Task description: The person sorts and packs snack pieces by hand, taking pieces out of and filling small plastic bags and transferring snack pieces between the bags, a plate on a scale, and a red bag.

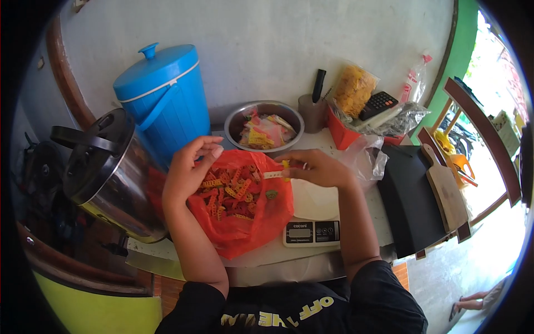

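Note:
A red plastic bag (267, 209) stands open in front of me, holding many ladder-shaped snack pieces (236, 189) in red, orange and yellow. At its left rim my left hand (189, 170) is curved, thumb and fingers apart, with nothing visible between them. My right hand (320, 167) pinches a pale ladder-shaped snack piece (273, 175) and a yellow one over the bag's right side. Under my right forearm lies a white kitchen scale (311, 234) with a round pale platform (314, 200).
Behind the bag sits a metal bowl (264, 106) of small colourful packets. A blue cooler jug (167, 100) and a steel pot (119, 178) crowd the left. On the right are a red basket (340, 131), a calculator (379, 104), and a wooden cutting board (445, 189).

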A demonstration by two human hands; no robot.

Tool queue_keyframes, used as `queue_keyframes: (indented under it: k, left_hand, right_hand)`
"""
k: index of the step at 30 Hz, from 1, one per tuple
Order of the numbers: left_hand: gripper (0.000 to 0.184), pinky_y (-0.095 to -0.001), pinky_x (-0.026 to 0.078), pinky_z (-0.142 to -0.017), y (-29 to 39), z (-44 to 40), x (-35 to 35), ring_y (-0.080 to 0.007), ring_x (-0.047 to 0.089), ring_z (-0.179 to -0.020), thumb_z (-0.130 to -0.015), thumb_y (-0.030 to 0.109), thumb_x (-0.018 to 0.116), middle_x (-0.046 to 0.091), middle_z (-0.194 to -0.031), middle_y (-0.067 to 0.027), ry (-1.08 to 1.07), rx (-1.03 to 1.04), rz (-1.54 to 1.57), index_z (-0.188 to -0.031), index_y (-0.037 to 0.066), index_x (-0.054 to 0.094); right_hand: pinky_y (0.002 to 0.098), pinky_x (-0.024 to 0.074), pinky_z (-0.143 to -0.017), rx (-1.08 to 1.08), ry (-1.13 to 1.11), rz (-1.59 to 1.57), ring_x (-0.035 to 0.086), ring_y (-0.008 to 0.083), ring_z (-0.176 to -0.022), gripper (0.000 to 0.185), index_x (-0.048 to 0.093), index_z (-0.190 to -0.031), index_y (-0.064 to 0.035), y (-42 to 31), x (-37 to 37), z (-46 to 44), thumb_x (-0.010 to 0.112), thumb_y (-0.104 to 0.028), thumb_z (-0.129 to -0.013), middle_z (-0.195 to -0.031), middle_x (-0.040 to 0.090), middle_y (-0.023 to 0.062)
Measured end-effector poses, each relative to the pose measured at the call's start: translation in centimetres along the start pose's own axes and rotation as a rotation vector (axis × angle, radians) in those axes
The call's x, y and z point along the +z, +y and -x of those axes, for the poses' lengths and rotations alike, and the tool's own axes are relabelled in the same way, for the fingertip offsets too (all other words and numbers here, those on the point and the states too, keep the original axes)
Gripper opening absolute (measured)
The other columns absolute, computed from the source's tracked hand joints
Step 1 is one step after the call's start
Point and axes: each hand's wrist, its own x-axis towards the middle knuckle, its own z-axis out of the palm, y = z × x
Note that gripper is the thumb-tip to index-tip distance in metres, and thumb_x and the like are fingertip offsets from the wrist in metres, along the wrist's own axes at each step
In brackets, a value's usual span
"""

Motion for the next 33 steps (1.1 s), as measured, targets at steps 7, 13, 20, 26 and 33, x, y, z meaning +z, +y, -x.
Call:
queue_keyframes:
  k: [7,13,20,26,33]
  left_hand:
    - [0.031,-0.0341,0.047,-0.090,-0.1,0.3,-0.7,-0.0176,0.066,-0.096,-0.094,0.025,0.065,0.070,-0.102,-0.0095,0.045,-0.017,0.002,-0.116,0.004,0.065]
    - [0.029,-0.0278,0.045,-0.092,-0.6,0.7,-1.7,-0.0109,0.061,-0.098,-0.095,0.021,0.063,0.067,-0.106,-0.0040,0.047,-0.069,0.041,-0.118,0.003,0.063]
    - [0.028,-0.0284,0.046,-0.091,-0.6,0.9,-2.0,-0.0113,0.061,-0.097,-0.096,0.021,0.063,0.067,-0.106,-0.0043,0.059,-0.022,0.068,-0.117,0.003,0.063]
    - [0.028,-0.0286,0.046,-0.091,-1.2,1.2,-2.6,-0.0118,0.062,-0.097,-0.096,0.022,0.063,0.068,-0.104,-0.0052,0.086,-0.027,0.107,-0.116,0.003,0.064]
    - [0.028,-0.0337,0.047,-0.093,-1.6,1.1,-2.6,-0.0176,0.064,-0.100,-0.095,0.023,0.064,0.069,-0.104,-0.0100,0.091,-0.028,0.147,-0.116,0.003,0.064]
  right_hand:
    - [0.0306,0.0526,-0.069,0.341,0.010,0.317,0.070,0.0186,-0.077,0.039,0.070,-0.112,-0.0047,0.8,-2.3,2.4,0.071,-0.034,-0.086,-0.089,0.074,0.0103]
    - [0.0384,0.0531,-0.076,0.423,0.289,0.365,0.070,0.0255,-0.083,0.037,0.071,-0.109,-0.0116,-0.1,-2.5,2.8,0.071,-0.037,-0.082,-0.089,0.073,0.0094]
    - [0.0407,0.0531,-0.078,0.072,0.200,0.064,0.068,0.0268,-0.079,0.022,0.071,-0.106,-0.0101,-4.4,2.0,-0.5,0.069,-0.016,-0.085,-0.090,0.072,0.0091]
    - [0.0381,0.0517,-0.083,-0.270,0.130,0.241,0.064,0.0255,-0.095,0.025,0.072,-0.103,-0.0129,-1.3,9.3,-4.9,0.069,-0.008,-0.079,-0.100,0.069,0.0070]
    - [0.0380,0.0524,-0.080,-0.188,0.149,0.339,0.064,0.0255,-0.092,0.022,0.071,-0.097,-0.0150,0.2,10.7,-6.0,0.071,-0.010,-0.076,-0.094,0.069,0.0054]
